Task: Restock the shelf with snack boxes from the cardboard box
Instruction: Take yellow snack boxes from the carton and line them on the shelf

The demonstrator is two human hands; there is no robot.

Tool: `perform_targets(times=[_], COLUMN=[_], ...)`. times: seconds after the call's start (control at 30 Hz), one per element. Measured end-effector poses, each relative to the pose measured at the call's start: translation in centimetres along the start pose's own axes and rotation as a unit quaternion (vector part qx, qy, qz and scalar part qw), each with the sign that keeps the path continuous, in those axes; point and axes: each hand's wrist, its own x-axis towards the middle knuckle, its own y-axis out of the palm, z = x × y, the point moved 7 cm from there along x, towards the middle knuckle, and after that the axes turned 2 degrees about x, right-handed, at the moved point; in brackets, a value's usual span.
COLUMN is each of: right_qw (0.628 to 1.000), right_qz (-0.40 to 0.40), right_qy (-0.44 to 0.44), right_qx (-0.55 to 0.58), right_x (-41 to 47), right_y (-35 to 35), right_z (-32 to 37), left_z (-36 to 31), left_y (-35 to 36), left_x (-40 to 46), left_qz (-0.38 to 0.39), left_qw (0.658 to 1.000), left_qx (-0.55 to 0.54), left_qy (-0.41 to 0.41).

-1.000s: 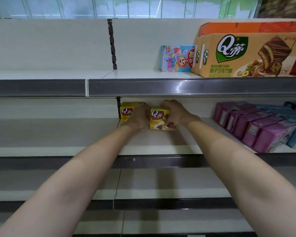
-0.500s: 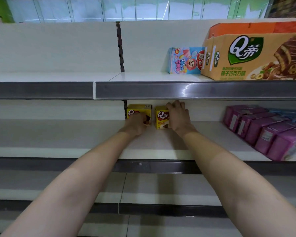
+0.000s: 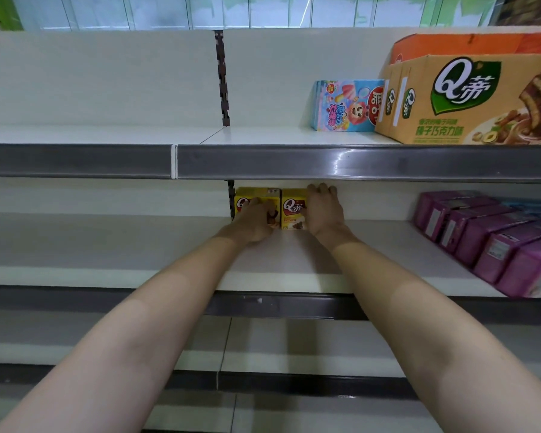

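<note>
Two small yellow snack boxes stand side by side at the back of the middle shelf (image 3: 169, 245), against the back wall. My left hand (image 3: 255, 221) lies over the front of the left box (image 3: 247, 195), fingers curled on it. The right box (image 3: 292, 207) is held by my right hand (image 3: 324, 210), whose fingers curl over its top and right side. The cardboard box is out of view.
Purple boxes (image 3: 481, 232) fill the right end of the same shelf. On the upper shelf stand a large tan snack carton (image 3: 469, 101), an orange box (image 3: 456, 45) behind it and a pastel box (image 3: 344, 104). A slotted upright (image 3: 222, 79) divides the bays.
Both hands have pushed the right yellow box further back until it stands level with the left box at the shelf's rear wall.
</note>
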Motion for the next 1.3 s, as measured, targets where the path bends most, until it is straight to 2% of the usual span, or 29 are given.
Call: perform_targets(times=[0.13,0.2,0.3,0.4,0.6,0.73,0.87,1.07,1.3], right_qw=[0.998,0.998,0.996,0.986,0.962,0.931,0.895,0.851,0.822], right_qz=[0.005,0.011,0.024,0.090,0.124,0.149,0.170,0.231,0.323], right_qy=[-0.003,-0.018,-0.084,-0.109,-0.180,-0.225,-0.291,-0.369,-0.385], right_qx=[-0.069,-0.063,0.000,0.087,0.162,0.244,0.292,0.294,0.268], right_x=[-0.3,-0.5,-1.0,-2.5,-6.0,-8.6,-13.5,-23.1,-35.6], right_y=[-0.5,-0.5,0.0,1.0,0.8,1.7,2.3,4.3,9.7], right_z=[0.8,1.8,3.9,5.7,11.9,18.9,26.8,38.3,51.2], left_z=[-0.2,0.0,0.3,1.0,5.7,10.3,15.1,22.6,32.1], left_y=[-0.6,-0.8,-1.8,-3.1,-6.5,-10.1,-12.5,-12.0,-9.1], left_x=[-1.0,-1.6,-2.9,-4.7,-10.6,-17.8,-26.7,-39.8,-55.5], left_qz=[0.003,0.006,-0.018,-0.058,-0.110,-0.155,-0.166,-0.123,-0.074], left_qw=[1.000,0.998,0.996,0.996,0.980,0.964,0.940,0.916,0.889], left_qx=[-0.031,-0.053,-0.083,-0.041,-0.003,0.029,0.048,0.056,0.034], left_qy=[-0.003,-0.013,-0.029,-0.061,-0.164,-0.216,-0.294,-0.379,-0.451])
